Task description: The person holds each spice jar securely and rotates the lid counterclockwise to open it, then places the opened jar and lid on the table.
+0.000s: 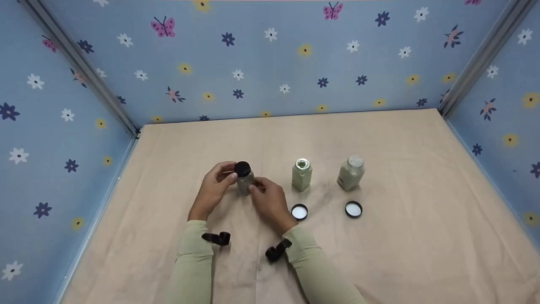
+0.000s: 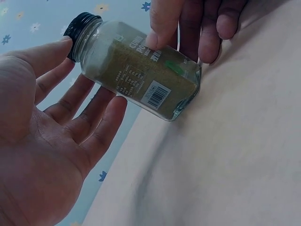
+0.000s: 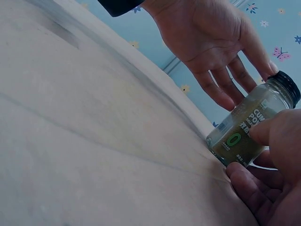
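A glass spice jar (image 2: 141, 70) of brownish powder, its label partly reading cumin powder, is tilted a little over the cloth. My right hand (image 1: 270, 200) grips the lower body of this jar between thumb and fingers. At its top, my left hand (image 1: 213, 188) pinches the black lid (image 1: 242, 169), thumb on the near side and a finger behind. The other left fingers spread along the jar's far side in the left wrist view. The lid sits on the jar's neck; whether it is loose cannot be seen.
To the right stand two lidless jars of pale green look, a middle jar (image 1: 301, 177) and a right jar (image 1: 351, 175). In front of them lie two upturned black lids, one lid (image 1: 299, 212) beside my right wrist and another lid (image 1: 353, 209). A beige cloth (image 1: 400, 253) covers the table.
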`<state>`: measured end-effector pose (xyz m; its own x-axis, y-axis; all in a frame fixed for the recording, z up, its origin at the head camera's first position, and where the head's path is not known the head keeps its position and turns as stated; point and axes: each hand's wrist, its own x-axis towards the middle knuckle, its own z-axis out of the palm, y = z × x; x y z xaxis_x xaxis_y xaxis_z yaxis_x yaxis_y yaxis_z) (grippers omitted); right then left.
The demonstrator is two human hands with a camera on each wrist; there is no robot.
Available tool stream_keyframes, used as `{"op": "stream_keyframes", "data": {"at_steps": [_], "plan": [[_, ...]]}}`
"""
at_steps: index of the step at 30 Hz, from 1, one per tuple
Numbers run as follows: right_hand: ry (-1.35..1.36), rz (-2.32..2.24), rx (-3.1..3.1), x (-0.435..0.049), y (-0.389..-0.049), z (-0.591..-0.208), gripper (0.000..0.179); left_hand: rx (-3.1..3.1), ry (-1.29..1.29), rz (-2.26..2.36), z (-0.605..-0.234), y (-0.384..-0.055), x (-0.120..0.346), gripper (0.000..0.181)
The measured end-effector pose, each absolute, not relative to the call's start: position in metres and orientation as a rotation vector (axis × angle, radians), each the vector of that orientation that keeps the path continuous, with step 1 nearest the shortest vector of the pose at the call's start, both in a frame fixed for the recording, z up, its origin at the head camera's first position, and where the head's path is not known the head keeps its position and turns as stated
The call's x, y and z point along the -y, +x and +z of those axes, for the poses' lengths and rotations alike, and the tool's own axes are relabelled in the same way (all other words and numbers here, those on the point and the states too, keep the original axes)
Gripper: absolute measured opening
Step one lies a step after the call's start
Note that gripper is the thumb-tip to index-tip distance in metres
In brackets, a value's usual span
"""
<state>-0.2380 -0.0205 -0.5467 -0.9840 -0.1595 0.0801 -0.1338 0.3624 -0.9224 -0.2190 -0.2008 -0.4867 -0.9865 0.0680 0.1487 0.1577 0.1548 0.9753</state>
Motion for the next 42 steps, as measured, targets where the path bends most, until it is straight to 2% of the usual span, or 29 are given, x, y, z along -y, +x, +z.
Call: {"op": "stream_keyframes", "data": {"at_steps": [19,29,42], "plan": [[-0.304,-1.744,-2.581,0.02,-0.237,-0.55,0.034,2.519,-0.262,-1.832,-0.481,-0.218,0.197,0.055],[-0.293,-1.702,-2.628,0.022,-0.239,-0.55,0.035,2.513,-0.229,-1.812,-0.508,-0.233,0.204,0.054],[-0.295,-1.766,-2.571,0.021,-0.24,-0.548,0.034,2.442,-0.231,-1.867,-0.508,-0.234,0.212,0.043]]}}
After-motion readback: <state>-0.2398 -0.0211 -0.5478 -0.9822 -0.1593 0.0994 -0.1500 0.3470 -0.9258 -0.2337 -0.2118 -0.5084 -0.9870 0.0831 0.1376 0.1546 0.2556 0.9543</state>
